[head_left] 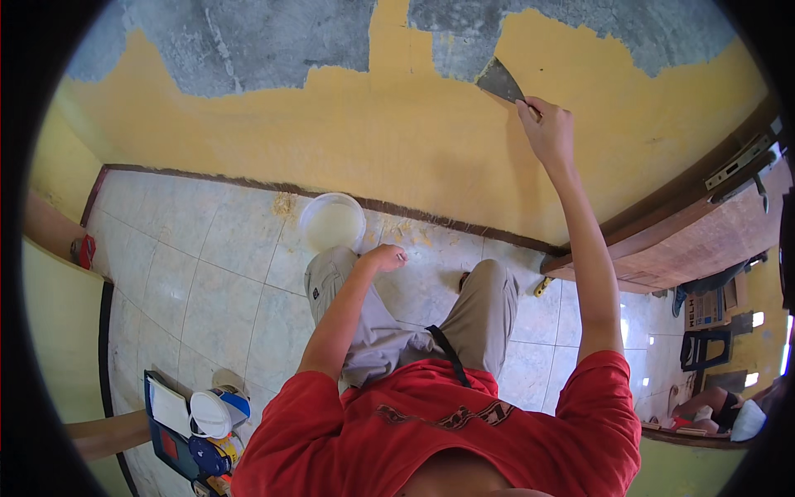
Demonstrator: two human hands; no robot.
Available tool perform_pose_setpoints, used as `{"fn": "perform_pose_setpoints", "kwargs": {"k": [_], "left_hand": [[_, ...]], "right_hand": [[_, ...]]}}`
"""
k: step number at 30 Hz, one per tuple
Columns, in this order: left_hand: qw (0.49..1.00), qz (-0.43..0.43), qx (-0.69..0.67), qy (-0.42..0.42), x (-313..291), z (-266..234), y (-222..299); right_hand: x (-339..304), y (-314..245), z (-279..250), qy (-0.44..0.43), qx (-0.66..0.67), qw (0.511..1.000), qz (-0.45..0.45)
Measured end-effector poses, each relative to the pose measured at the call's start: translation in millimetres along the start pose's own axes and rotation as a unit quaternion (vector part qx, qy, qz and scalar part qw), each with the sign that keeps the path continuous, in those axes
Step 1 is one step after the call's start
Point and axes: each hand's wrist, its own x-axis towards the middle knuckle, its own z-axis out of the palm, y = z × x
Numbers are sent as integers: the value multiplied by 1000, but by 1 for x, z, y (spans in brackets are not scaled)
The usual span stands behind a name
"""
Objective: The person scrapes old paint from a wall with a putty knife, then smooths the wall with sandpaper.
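Observation:
My right hand point(546, 128) is raised against the yellow wall point(373, 141) and grips a metal scraper point(499, 81), whose blade lies on the edge between yellow paint and bare grey plaster point(265, 41). My left hand point(385, 257) rests loosely closed on my left knee and holds nothing that I can see. I squat on the tiled floor in grey trousers and a red shirt.
A white bucket point(333, 222) stands by the skirting, just beyond my left knee. Paint flakes lie along the wall's foot. A blue case with tape rolls point(195, 422) sits at lower left. A wooden door point(696, 224) stands open at right. Another person sits at lower right.

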Motion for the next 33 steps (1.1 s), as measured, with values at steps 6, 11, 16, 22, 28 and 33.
{"fn": "perform_pose_setpoints", "kwargs": {"k": [6, 11, 16, 22, 28, 33], "left_hand": [[999, -4, 39, -13, 1, 0, -11], [1000, -10, -24, -17, 2, 0, -15], [999, -2, 2, 54, -14, -1, -10], [999, -6, -44, 13, -17, 0, -23], [998, -27, -47, 17, -17, -7, -1], [997, -29, -65, 11, -18, -4, -5]], "right_hand": [[4, -34, 1, 9, -177, 984, -14], [8, -47, 23, -10, -65, 998, 4], [-9, -50, -3, 20, -25, 999, 36], [-13, -32, -7, 64, -33, 997, 30], [-17, -26, -2, 59, -32, 996, 58], [-27, -22, 11, 100, 41, 993, 54]]}}
